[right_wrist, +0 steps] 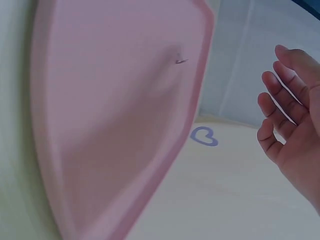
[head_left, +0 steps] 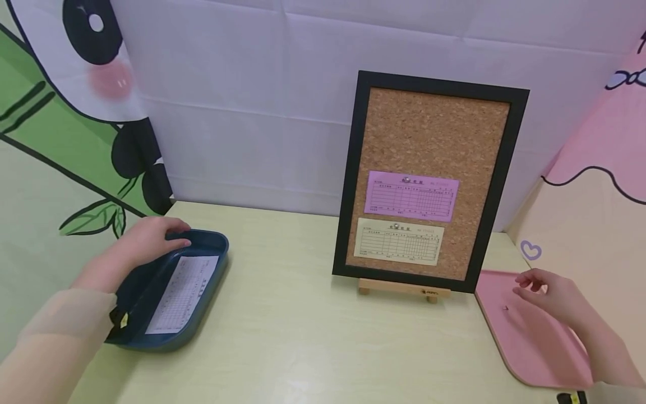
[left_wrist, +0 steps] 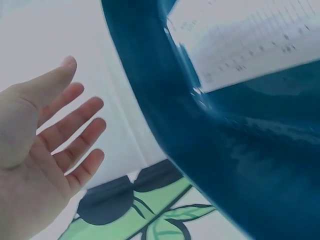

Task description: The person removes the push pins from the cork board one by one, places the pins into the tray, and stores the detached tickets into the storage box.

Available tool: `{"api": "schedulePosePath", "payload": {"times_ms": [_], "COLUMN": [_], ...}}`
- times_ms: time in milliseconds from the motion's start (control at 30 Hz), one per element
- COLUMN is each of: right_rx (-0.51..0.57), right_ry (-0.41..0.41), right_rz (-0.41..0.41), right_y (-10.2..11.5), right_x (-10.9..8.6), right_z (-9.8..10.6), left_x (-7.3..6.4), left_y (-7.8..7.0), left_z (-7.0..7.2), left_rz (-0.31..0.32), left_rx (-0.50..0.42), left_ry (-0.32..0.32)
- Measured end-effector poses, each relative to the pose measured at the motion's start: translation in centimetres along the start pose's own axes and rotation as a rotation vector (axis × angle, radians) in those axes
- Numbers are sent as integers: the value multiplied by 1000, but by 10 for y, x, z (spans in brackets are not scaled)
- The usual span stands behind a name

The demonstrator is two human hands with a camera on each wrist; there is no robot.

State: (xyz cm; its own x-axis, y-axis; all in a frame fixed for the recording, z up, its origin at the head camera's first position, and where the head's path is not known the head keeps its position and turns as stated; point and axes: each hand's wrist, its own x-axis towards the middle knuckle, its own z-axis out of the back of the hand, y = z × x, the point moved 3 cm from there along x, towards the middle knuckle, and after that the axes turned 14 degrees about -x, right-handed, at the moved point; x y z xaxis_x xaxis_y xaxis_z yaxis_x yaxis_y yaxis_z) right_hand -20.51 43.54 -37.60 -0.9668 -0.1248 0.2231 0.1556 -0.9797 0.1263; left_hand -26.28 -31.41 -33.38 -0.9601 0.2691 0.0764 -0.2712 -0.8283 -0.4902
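My left hand (head_left: 153,241) is over the far left part of a dark blue tray (head_left: 222,269). In the left wrist view its fingers are relaxed, apart, and hold nothing. Inside the tray lies a white printed form slip (head_left: 183,294). Over a pink tray (head_left: 535,348) hovers my right hand (head_left: 557,297), loosely bent and holding nothing in the right wrist view. A tiny metallic pin-like item (right_wrist: 180,61) lies on the pink tray below it. On a black-framed corkboard (head_left: 434,132) hang a purple slip (head_left: 411,196) and a pale yellow slip (head_left: 398,241), each with a pin at its top.
The corkboard leans on a small wooden easel (head_left: 404,288) between the two trays. Behind the pale table (head_left: 282,314) hangs a cloth backdrop (head_left: 242,151) with cartoon prints.
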Motion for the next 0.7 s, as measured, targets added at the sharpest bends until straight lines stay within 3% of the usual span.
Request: {"api": "schedulePosePath", "payload": {"times_ms": [333, 700], "right_rx": [-20, -15], "right_ry": [-166, -267], "right_rz": [-19, -101], "right_y": [16, 42], "right_x": [3, 5], "right_z": [29, 54], "left_x": [-5, -14], "left_y": [-35, -72], "left_z": [9, 12], "left_rz": [-34, -58], "left_rx": [77, 56], "left_ry": [-176, -336]}}
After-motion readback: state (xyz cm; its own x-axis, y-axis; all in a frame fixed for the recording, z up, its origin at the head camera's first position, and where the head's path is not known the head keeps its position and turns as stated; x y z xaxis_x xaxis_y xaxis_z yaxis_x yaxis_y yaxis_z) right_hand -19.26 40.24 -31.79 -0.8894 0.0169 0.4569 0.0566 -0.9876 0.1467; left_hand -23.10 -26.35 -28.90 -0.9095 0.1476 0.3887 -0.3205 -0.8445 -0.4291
